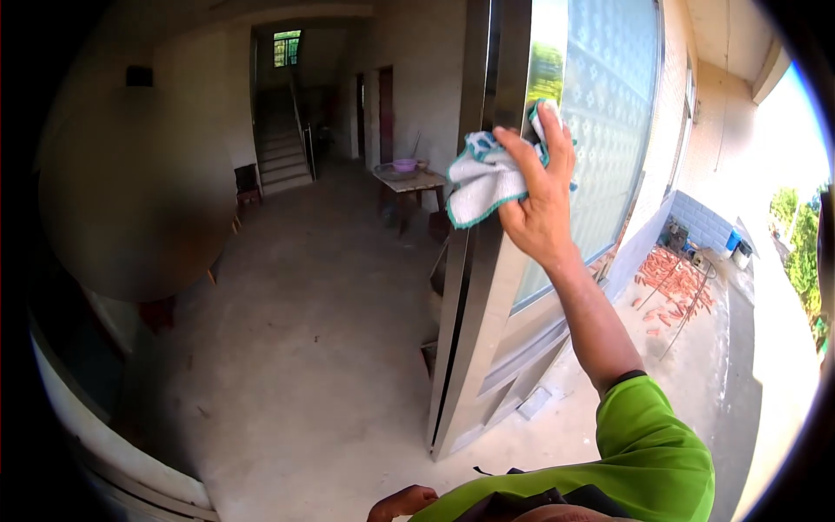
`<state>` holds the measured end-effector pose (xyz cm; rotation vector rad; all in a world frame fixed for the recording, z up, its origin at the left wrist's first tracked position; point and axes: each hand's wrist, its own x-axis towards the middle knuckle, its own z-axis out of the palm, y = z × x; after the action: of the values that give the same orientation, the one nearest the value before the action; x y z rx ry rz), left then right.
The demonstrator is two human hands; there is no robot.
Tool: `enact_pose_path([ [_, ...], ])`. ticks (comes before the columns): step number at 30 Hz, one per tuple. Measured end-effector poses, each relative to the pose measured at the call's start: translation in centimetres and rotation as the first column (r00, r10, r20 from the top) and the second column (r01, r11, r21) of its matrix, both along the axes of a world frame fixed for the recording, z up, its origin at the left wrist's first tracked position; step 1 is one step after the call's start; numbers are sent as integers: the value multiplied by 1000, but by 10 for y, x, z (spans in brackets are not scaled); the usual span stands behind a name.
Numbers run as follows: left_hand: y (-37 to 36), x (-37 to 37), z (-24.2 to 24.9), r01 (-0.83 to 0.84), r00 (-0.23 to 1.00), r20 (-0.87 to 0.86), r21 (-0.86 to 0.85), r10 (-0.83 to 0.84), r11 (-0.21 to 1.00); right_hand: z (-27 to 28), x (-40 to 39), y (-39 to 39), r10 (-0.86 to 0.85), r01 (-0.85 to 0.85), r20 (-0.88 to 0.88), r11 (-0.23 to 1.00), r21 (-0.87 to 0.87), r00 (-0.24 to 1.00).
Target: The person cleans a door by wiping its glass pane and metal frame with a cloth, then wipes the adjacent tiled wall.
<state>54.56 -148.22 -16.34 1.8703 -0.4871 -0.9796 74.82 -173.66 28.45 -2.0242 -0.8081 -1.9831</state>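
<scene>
White terry with a teal hem, one cloth (484, 178) was bunched in the right hand (541, 196), whose fingers (522, 152) clenched round it and pressed it against the metal frame of a single door (487, 287), just at the edge of its frosted glass panel (609, 113). The cloth sat high on the door, near the top of the view, part of it hanging loose to the left of the frame. The arm wore a green sleeve (652, 444). The left hand (402, 503) showed only as a curled knuckle at the bottom edge, holding nothing visible; whether it was closed could not be told. Indoors stood one wooden table (409, 183) bearing one purple bowl (404, 164), one staircase (280, 157) behind, and one dark chair (248, 184) beside it. Outside lay one heap of red bricks (674, 283).
</scene>
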Motion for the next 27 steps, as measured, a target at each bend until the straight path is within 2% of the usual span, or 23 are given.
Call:
enact_pose_path([
  [2, 0, 7, -47, 6, 999, -46, -68, -9, 998, 30, 10, 0, -6, 5, 74, 1000, 18, 997],
  [4, -5, 7, -51, 9, 995, -97, -138, -23, 990, 37, 13, 2, -4, 2, 80, 1000, 30, 997],
  [6, -6, 8, -43, 67, 994, -94, 54, -62, 996, 34, 14, 4, -27, 23, 98, 999, 48, 995],
  [8, -4, 5, -35, 58, 994, -90, 43, -54, 997, 6, 8, 7, -49, 47, 37, 997, 58, 998],
  [13, -1, -1, -32, 31, 998, -49, 18, -30, 999, -109, -11, 7, -53, 66, -194, 996, 59, 980],
  [15, 0, -2, -31, 24, 999, -35, 13, -24, 1000, -121, -12, 5, -45, 59, -222, 997, 53, 974],
  [17, 1, -3, -34, 28, 999, -22, 18, -27, 999, -100, -9, 2, -27, 34, -190, 999, 38, 982],
  [20, 1, -3, -36, 16, 997, -74, -41, -19, 999, -41, -4, 4, -13, 14, -64, 1000, 11, 998],
  [23, -1, -4, -22, 19, 991, -136, 40, -14, 999, 7, 10, 5, 0, -3, 57, 999, 47, 998],
  [27, 0, -8, -27, -48, 990, -136, -1, 47, 999, -3, 9, 11, -11, 7, 61, 997, 71, 998],
])
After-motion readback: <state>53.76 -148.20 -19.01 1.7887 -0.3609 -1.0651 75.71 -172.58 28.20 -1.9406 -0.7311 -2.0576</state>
